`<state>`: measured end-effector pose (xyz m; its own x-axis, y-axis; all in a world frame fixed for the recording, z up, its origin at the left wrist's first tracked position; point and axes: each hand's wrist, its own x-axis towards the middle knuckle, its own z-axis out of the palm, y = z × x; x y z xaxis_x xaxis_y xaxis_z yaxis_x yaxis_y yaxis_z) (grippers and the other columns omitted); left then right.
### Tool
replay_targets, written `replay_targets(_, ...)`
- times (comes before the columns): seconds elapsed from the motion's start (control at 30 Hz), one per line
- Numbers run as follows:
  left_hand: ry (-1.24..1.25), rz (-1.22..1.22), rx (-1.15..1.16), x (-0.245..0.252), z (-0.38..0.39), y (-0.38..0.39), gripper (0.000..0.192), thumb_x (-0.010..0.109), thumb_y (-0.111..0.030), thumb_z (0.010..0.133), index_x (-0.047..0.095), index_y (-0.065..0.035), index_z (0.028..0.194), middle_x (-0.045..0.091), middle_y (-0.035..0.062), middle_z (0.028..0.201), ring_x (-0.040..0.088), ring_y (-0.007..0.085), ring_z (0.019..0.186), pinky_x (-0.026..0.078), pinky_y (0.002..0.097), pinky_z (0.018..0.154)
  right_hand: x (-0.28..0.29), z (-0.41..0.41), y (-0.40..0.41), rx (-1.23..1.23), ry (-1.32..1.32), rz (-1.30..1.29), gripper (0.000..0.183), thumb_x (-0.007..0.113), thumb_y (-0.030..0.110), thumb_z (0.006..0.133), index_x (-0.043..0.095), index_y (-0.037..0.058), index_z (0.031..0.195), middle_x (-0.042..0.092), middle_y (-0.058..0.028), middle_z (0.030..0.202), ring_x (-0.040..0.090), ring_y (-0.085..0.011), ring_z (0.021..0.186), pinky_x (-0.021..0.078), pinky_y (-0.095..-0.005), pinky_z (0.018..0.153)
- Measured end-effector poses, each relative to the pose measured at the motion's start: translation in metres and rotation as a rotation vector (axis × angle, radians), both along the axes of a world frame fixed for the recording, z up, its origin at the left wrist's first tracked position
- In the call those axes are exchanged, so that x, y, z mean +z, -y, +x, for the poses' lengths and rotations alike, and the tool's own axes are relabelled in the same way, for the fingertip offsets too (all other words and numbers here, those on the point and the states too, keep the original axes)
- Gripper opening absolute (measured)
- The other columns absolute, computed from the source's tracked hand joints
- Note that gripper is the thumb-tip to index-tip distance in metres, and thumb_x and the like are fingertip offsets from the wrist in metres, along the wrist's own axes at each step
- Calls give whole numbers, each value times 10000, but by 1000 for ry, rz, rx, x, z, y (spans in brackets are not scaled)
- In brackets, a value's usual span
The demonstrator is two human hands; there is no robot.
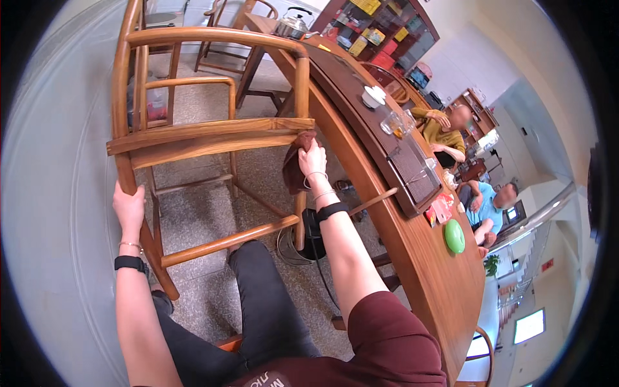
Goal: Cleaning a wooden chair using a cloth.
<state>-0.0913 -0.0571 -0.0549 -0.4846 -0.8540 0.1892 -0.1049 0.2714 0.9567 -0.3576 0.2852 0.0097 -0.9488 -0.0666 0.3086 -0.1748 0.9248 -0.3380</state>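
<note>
A wooden armchair (213, 135) stands before me, its seat edge towards me and its curved top rail (213, 35) beyond. My left hand (129, 205) is wrapped around the chair's left leg, just below the seat. In my right hand (313, 158) is a dark brown cloth (293, 169), pressed against the right corner of the seat and hanging down beside the right leg. A round wooden stretcher (229, 241) joins the two legs nearest me. The seat surface is hardly visible from this angle.
A long wooden table (435, 280) runs along my right, bearing a dark tea tray (372, 140), a lidded white bowl (373, 96) and a green oval object (454, 236). Two people (447, 130) sit beyond it. A bin (290, 246) stands under the table's near side; a pale wall (63, 193) is left.
</note>
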Motion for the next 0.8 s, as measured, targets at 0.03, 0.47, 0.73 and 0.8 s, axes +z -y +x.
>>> replay_targets(0.03, -16, 1, -8, -3, -3, 1, 304, 643, -95, 762, 548, 6, 1033, 649, 114, 764, 633, 191, 568, 522, 330, 552, 0, -4, -5, 14, 18, -38, 648, 610, 305, 803, 387, 80, 1368, 475, -287, 1180, 586, -456, 967, 485, -491, 863)
replay_targets(0.47, -25, -28, -21, -11, 0, 8, 234, 638, -83, 782, 538, -3, 977, 610, 85, 718, 585, 157, 520, 488, 309, 506, -5, 4, 21, 29, -137, -240, 573, 634, 235, 789, 405, 56, 1283, 412, -277, 1172, 579, -477, 910, 485, -498, 823)
replay_targets(0.73, 1, -27, 2, -2, -1, 1, 240, 636, -88, 779, 546, -9, 987, 601, 77, 696, 585, 152, 520, 490, 308, 518, 1, 6, 10, -69, -35, -180, 526, 618, 327, 801, 458, 123, 1258, 444, -230, 1179, 587, -447, 924, 486, -506, 790)
replay_targets(0.8, -14, -34, 7, -1, -1, 1, 243, 637, -90, 778, 548, -10, 990, 603, 78, 695, 590, 153, 525, 491, 309, 520, -6, 6, 13, -69, -85, -190, 529, 621, 322, 799, 458, 124, 1262, 436, -228, 1188, 568, -436, 965, 477, -501, 812)
